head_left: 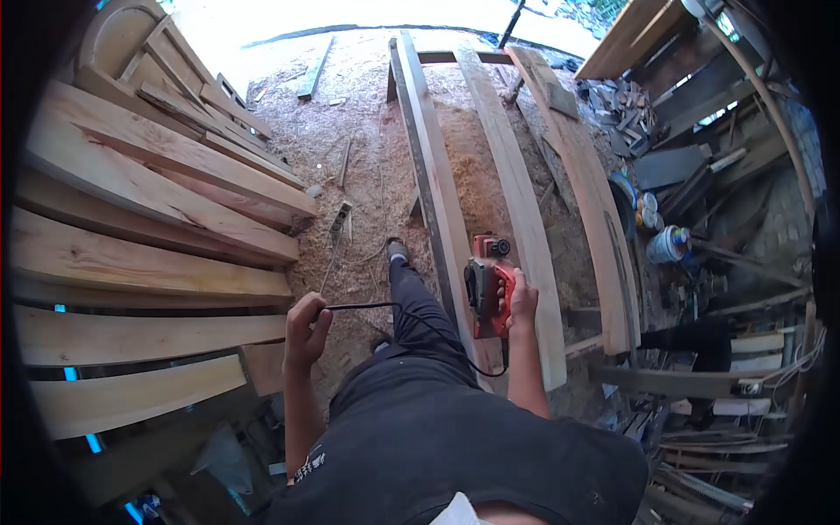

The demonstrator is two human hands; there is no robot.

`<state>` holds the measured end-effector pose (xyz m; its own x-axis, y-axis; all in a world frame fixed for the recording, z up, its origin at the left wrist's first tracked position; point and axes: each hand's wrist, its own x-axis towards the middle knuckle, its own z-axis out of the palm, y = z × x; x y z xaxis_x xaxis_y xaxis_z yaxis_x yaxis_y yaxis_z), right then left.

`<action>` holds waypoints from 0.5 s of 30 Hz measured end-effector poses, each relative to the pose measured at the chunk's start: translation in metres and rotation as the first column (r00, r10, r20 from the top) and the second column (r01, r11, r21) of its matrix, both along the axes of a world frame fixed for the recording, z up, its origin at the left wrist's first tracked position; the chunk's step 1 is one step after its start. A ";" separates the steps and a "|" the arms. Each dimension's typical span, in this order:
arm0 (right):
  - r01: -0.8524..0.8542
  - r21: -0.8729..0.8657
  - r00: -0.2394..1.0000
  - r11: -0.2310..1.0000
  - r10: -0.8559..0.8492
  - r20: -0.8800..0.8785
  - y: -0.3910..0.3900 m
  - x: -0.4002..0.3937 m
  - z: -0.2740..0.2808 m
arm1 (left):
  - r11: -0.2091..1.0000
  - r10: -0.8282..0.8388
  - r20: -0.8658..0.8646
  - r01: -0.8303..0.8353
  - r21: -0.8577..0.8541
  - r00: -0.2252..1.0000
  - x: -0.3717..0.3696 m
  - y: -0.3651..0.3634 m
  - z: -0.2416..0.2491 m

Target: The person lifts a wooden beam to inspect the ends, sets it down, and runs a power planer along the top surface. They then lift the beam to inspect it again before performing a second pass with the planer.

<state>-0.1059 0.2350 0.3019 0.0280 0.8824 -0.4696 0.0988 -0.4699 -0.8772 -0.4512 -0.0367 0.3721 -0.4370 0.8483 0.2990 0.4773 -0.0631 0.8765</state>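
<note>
A red and black electric hand planer point(486, 293) is in my right hand point(522, 300), whose fingers wrap round its red handle. The planer overlaps the near part of a long narrow beam point(435, 140) and the gap to its right. From its rear a black power cord point(426, 323) loops back and across my legs to the left. My left hand point(306, 325) is closed on that cord, out to the left at about waist height. A second long board point(510, 162) runs just to the right of the planer, pointing away from me.
Stacked planks point(149, 271) fill the left side. Another wide board point(582, 188) lies on the supports to the right, with paint buckets point(668, 245) and a heap of wood offcuts point(632, 114) beyond. Shavings cover the floor point(359, 166), where a loose timber point(315, 68) lies farther off.
</note>
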 end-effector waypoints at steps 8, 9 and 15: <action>0.082 -0.061 0.996 0.995 -0.081 0.022 -0.119 0.104 -0.015 | 0.998 0.056 0.245 -0.056 -0.009 0.968 0.068 -0.100 -0.044; 0.097 -0.060 0.995 0.993 -0.095 0.026 -0.128 0.117 -0.020 | 0.999 0.052 0.259 -0.048 -0.020 0.965 0.079 -0.109 -0.049; 0.128 -0.082 0.990 0.988 -0.123 0.065 -0.185 0.190 -0.035 | 0.998 0.059 0.230 -0.052 -0.038 0.971 0.133 -0.158 -0.067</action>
<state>0.0845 0.0502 0.2672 0.1665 0.8264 -0.5379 0.0850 -0.5555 -0.8272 -0.3178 -0.1945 0.3049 -0.5379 0.8281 0.1580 0.2637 -0.0128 0.9645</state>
